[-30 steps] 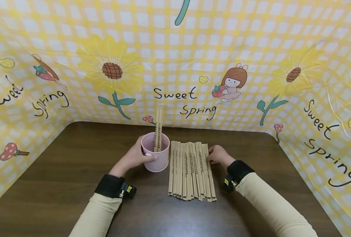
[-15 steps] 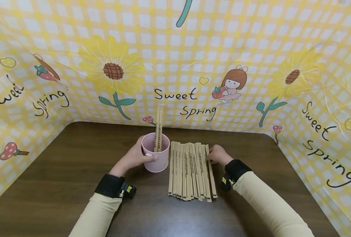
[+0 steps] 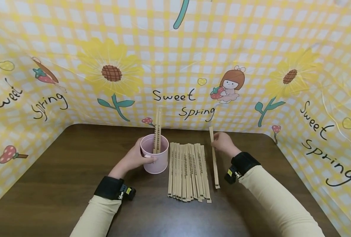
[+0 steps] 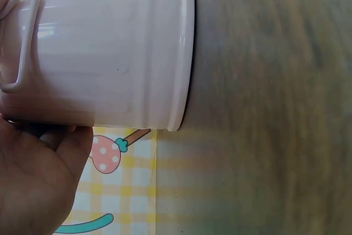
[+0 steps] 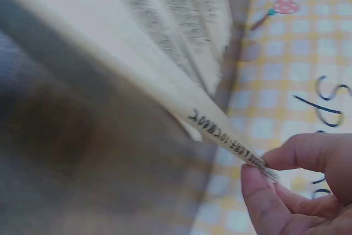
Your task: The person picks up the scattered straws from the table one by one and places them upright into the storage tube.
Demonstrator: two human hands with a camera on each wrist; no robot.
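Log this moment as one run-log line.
left hand: holds pink cup | right hand: pinches one wrapped chopstick pair, lifted | row: on table

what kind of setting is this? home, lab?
Probably a staged tabletop booth, not a lived-in room: a brown table walled on three sides by a yellow "Sweet Spring" cloth, with only a pink cup and wrapped chopsticks laid out.

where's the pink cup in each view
Head: pink cup left of centre on the table, gripped by the left hand.
Left wrist: cup's side wall fills the upper left.
Right wrist: not in it.
Shared landmark: the yellow checked backdrop with its mushroom print.
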